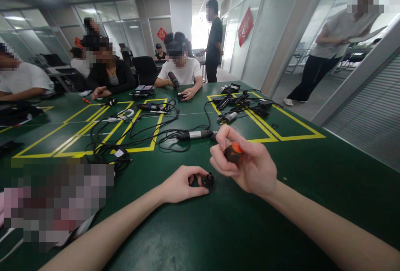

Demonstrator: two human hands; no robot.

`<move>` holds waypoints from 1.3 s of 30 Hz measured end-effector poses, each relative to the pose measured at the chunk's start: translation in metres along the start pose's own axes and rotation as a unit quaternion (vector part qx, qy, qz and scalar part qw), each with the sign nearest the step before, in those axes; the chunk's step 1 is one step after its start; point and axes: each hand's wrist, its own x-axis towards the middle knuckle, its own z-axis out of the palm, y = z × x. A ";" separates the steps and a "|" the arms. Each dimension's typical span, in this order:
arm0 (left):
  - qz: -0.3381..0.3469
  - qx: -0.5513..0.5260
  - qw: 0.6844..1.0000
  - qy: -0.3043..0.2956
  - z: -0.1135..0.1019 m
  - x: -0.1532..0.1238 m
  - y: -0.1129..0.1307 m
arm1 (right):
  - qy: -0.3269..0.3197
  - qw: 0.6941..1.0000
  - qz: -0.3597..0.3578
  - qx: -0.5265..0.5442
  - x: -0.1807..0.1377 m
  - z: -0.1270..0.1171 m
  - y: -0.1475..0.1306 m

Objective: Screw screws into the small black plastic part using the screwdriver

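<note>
so the two bare forearms (pixel 325 221) are closest, reaching in over a glossy dark green tabletop (pixel 175 242). the right hand (pixel 254 164) is up in the air, fingers curled around a stubby rounded orange-and-black handle (pixel 235 152), thumb pressed along it. can't tell what's on its other end. the left hand (pixel 179 185) is down low, thumb and fingertips pinching a small black round part with a short upright tube (pixel 209 180), which looks to be standing on the table.

imo the weak spot is that fingertip pinch: if it slackens or something pushes sideways, that little part could tip or skid on the smooth top. also, a silver-and-black cylindrical tool (pixel 198 135) lies just beyond with loose black cables (pixel 171 137), so a careless forward reach could snag one.
</note>
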 end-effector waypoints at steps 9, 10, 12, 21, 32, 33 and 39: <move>-0.001 0.006 1.000 -0.005 -0.001 -0.001 0.002 | 0.010 0.999 -0.022 -0.030 0.003 -0.003 0.001; 0.002 0.005 1.000 -0.004 -0.001 0.000 0.002 | 0.012 0.999 -0.024 -0.034 0.004 -0.003 0.001; 0.004 0.003 1.000 -0.003 0.000 0.000 0.002 | 0.015 0.999 -0.023 -0.032 0.004 -0.002 0.001; 0.001 0.005 1.000 0.001 0.000 0.000 -0.001 | -0.011 1.000 0.000 0.015 0.001 -0.003 0.001; 0.000 0.010 1.000 -0.001 0.000 0.000 -0.001 | 0.026 0.999 -0.018 -0.027 0.006 -0.004 -0.001; -0.001 0.009 1.000 -0.001 0.000 0.000 -0.001 | 0.027 0.999 -0.015 -0.021 0.006 -0.005 -0.001; -0.004 0.013 1.000 0.000 0.000 0.000 0.001 | -0.002 1.000 0.003 0.015 0.002 -0.004 -0.001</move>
